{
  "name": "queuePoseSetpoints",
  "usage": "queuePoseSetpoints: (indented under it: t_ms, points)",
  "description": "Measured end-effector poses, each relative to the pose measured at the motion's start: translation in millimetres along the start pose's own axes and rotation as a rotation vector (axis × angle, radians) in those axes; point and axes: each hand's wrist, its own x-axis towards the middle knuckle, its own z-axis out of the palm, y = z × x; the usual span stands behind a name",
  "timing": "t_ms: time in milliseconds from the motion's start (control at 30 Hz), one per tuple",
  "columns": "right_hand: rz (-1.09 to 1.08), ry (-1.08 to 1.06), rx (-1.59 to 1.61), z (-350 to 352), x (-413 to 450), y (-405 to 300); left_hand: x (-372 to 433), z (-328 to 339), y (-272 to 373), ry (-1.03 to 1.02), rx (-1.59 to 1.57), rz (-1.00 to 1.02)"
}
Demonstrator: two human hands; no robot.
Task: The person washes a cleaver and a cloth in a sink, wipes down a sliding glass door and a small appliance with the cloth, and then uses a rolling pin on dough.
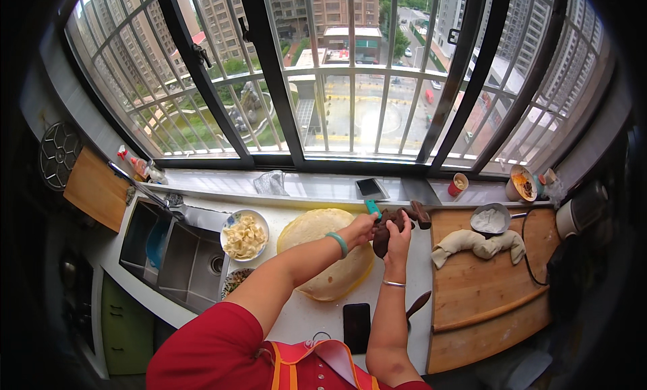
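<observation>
My left hand point(361, 229), with a green bangle at its wrist, is at a tool with a teal handle point(373, 209); its working end is hidden. My right hand point(398, 237) grips a dark brown lumpy piece point(381, 244), whose kind I cannot tell. Both hands meet around this piece, above the counter near the window sill. Just right of them is a dark brown block point(420, 215). Beneath my left wrist lies a large round pale flatbread point(323, 269) with a yellow edge. A bowl of pale, flat food pieces point(245, 237) stands left of it.
A wooden board point(485, 299) at right carries rolled dough point(477, 244), a rolling pin point(490, 309) and a small pan of white powder point(490, 219). A black phone point(357, 328) lies near my body. At left is a steel sink point(189, 263). A red paper cup point(458, 185) stands on the sill.
</observation>
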Motion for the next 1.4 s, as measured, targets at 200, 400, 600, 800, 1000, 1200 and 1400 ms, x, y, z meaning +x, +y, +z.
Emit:
queuePoseSetpoints:
  t_ms: [200, 400, 600, 800, 1000, 1200, 1400]
  points:
    - [-0.177, 0.029, -0.232, 5, -35, -30, -61, 24, 9, -0.045, 0.128, -0.088]
    - [-0.382, -0.503, -0.689, 41, -112, -87, -172, 16, 4, -0.448, 0.29, 0.167]
    - [-0.9, -0.727, -1.202, 102, -195, -76, -220, -27, -39, -0.622, 0.387, 0.181]
    - [-0.954, -0.874, -1.153, 141, -240, -53, -253, -34, -48, -0.567, 0.582, 0.003]
    - [-0.724, -1.068, -1.121, 195, -298, -28, -291, -56, -59, -0.698, 0.81, -0.025]
    - [-0.305, -1.25, -1.116, 245, -325, 12, -383, -112, -27, -1.075, 1.308, 0.322]
    - [0.074, -1.376, -1.108, 287, -359, 59, -477, -183, 8, -1.21, 1.856, 0.784]
